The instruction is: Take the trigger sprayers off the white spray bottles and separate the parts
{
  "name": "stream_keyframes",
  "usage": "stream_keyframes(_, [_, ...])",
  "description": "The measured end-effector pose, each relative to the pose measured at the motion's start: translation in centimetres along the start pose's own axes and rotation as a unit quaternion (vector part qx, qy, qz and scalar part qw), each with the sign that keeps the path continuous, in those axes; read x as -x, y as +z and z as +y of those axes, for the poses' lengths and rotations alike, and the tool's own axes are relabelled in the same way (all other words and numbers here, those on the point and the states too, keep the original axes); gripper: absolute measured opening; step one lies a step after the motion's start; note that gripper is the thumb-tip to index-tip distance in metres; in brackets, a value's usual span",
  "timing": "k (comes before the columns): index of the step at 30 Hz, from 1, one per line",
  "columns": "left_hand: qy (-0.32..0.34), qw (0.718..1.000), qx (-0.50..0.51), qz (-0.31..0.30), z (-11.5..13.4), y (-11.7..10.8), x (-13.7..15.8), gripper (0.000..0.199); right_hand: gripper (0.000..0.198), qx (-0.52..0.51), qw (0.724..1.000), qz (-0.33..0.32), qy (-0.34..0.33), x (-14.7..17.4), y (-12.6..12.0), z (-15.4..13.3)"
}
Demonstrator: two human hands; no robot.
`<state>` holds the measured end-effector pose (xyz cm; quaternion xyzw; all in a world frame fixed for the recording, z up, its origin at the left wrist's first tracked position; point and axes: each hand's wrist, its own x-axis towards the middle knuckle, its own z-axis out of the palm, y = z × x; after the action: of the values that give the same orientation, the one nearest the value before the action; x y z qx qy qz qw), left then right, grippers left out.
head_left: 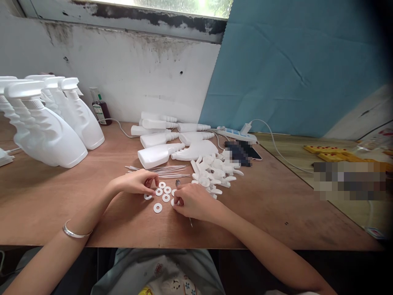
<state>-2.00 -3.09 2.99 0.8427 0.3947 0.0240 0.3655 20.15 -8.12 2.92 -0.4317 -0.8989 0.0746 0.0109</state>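
Several flat white ring washers lie loosely on the brown table in front of me. My left hand hovers at their left side, its thumb and forefinger apart beside the washers. At the right side, my right hand has its fingertips closed on a white washer, partly hidden by the fingers. A slim tool with a metal end passes beneath or within this hand; its thin tip pokes out below. White spray trigger parts are heaped just beyond my right hand.
Thin white tubes lie behind the washers, with several white bottles on their sides farther back. Assembled spray bottles stand at left near a dark bottle. A power strip and phone lie at back right.
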Motion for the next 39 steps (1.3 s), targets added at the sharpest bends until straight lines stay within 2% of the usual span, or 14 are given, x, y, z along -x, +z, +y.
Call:
stream_keyframes(5, [-0.002, 1.0, -0.011, 0.002, 0.1, -0.1, 0.1, 0.03, 0.016, 0.001, 1.0, -0.006, -0.007, 0.1, 0.0, -0.1])
stream_keyframes(9, [-0.004, 1.0, -0.013, -0.002, 0.1, -0.3, 0.2, 0.028, 0.008, -0.025, 0.999, 0.021, 0.001, 0.0, 0.5, 0.1])
stream_keyframes(15, [-0.011, 1.0, -0.013, -0.013, 0.1, -0.4, 0.3, 0.027, 0.006, -0.051, 0.998, 0.011, 0.021, 0.0, 0.0, -0.2])
stream_keyframes(22, [-0.009, 1.0, -0.02, -0.019, 0.0, -0.3, 0.3, 0.024, 0.003, -0.053, 0.997, -0.009, -0.062, 0.2, 0.2, -0.8])
stream_keyframes(26, [-0.005, 0.999, -0.027, -0.025, 0.0, -0.4, 0.4, 0.02, 0.012, -0.069, 0.994, -0.005, -0.086, 0.3, 0.1, -0.8])
stream_keyframes(31, [-0.024, 0.999, 0.001, -0.035, -0.2, -0.5, 0.7, 0.02, 0.007, -0.046, 0.997, 0.042, -0.045, 0.1, -0.2, -0.1])
stream_keyframes(35, [-0.027, 0.999, 0.017, -0.042, -0.2, -0.6, 0.7, 0.027, 0.008, 0.003, 1.0, 0.023, 0.017, -0.1, 0.1, 0.6])
stream_keyframes(39, [-0.019, 0.999, 0.008, -0.048, 0.2, -0.7, 0.6, 0.039, 0.011, 0.012, 0.999, 0.008, 0.035, -0.1, 0.5, 0.9])
